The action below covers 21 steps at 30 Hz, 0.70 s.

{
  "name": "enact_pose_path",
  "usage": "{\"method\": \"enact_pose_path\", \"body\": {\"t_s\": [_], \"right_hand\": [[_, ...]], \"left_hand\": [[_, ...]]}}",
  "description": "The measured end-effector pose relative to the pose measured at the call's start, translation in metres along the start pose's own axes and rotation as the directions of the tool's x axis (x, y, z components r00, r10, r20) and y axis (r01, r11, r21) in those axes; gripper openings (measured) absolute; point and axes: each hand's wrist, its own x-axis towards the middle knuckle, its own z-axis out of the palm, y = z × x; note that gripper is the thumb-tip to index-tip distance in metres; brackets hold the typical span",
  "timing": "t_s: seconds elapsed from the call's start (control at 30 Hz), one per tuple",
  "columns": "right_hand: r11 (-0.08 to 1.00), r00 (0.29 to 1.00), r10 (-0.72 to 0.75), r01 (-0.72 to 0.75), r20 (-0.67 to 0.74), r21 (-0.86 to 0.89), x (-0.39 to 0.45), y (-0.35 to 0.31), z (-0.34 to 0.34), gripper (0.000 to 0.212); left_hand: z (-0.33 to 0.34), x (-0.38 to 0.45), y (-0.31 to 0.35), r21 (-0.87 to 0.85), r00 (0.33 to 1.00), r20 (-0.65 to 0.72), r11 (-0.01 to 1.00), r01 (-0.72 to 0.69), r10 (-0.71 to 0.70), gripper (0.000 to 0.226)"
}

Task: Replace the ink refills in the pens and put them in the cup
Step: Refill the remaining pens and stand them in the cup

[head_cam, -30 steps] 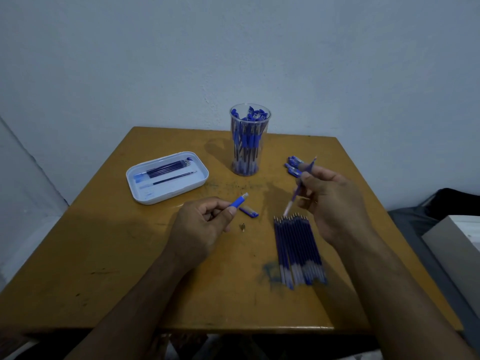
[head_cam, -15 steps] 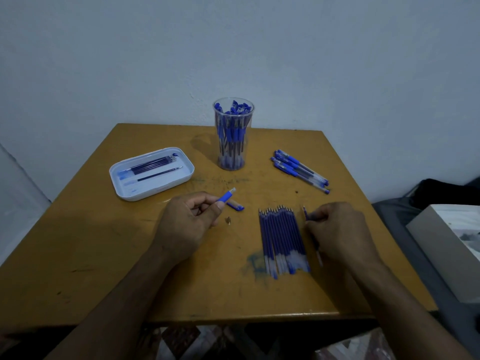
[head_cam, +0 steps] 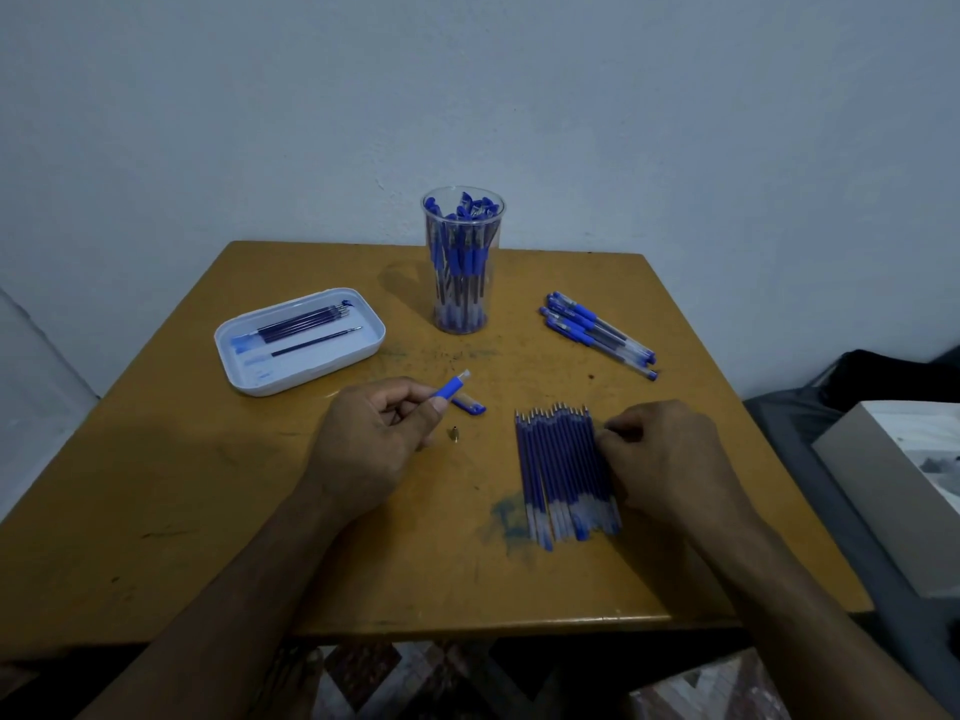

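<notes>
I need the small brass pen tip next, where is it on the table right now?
In the head view the brass tip lies loose on the table, just right of the left hand, below the pen cap and left of the refills.

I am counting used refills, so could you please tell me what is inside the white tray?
The white tray holds a few dark refills bunched along its far side and one single refill lying apart nearer. Nothing covers them; their exact number in the bunch is unclear.

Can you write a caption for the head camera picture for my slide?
Left hand holds a pen barrel while right hand picks from the refills.
</notes>
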Motion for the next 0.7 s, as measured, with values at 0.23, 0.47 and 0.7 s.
{"method": "enact_pose_path", "body": {"t_s": [0.23,0.47,0.7], "right_hand": [[0.997,0.998,-0.050,0.051,0.022,-0.053,-0.002,-0.006,0.001,0.032],[0.994,0.998,-0.046,0.050,0.045,-0.094,-0.001,-0.006,-0.001,0.033],[0.981,0.988,-0.142,0.133,-0.054,-0.144,-0.004,-0.038,0.000,0.030]], "left_hand": [[0.001,0.000,-0.001,-0.005,1.000,-0.005,1.000,0.008,-0.008,0.007],[0.001,0.000,-0.002,-0.008,1.000,-0.010,1.000,0.012,-0.012,0.007],[-0.022,0.009,-0.003,-0.133,0.985,-0.170,0.991,0.018,-0.041,0.010]]}}
